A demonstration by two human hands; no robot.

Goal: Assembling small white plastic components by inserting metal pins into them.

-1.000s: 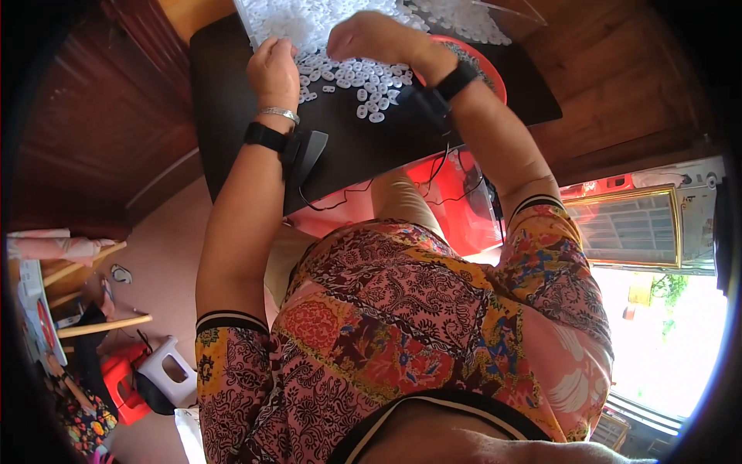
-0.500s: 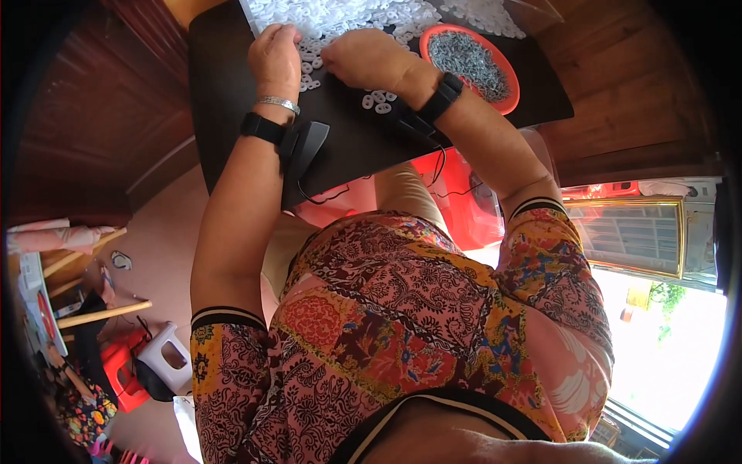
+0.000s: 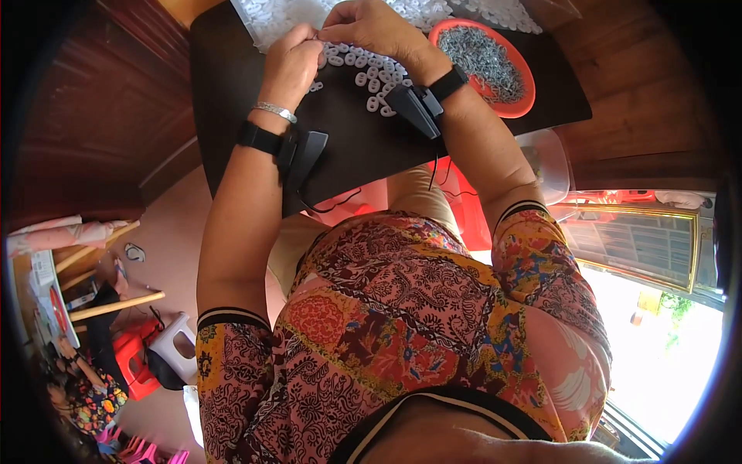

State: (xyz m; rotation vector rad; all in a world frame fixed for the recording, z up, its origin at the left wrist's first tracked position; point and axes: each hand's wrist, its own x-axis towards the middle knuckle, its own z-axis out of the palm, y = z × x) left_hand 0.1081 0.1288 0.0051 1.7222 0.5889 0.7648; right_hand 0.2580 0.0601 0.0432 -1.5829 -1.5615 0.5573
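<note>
Pinching one small white piece (image 3: 318,37) between left hand (image 3: 292,66) and right hand (image 3: 371,29); many loose white pieces (image 3: 369,77) left, orange bowl (image 3: 516,104) of metal bits nearly full.

Drew both hands closer together over the dark board (image 3: 363,155): left hand (image 3: 292,63) and right hand (image 3: 371,27) met fingertip to fingertip above the white pieces (image 3: 371,77). Brought the red bowl (image 3: 495,66) fully into sight.

Dark wood walls (image 3: 93,116), pinkish floor (image 3: 166,224), sunlit window (image 3: 665,371).
</note>
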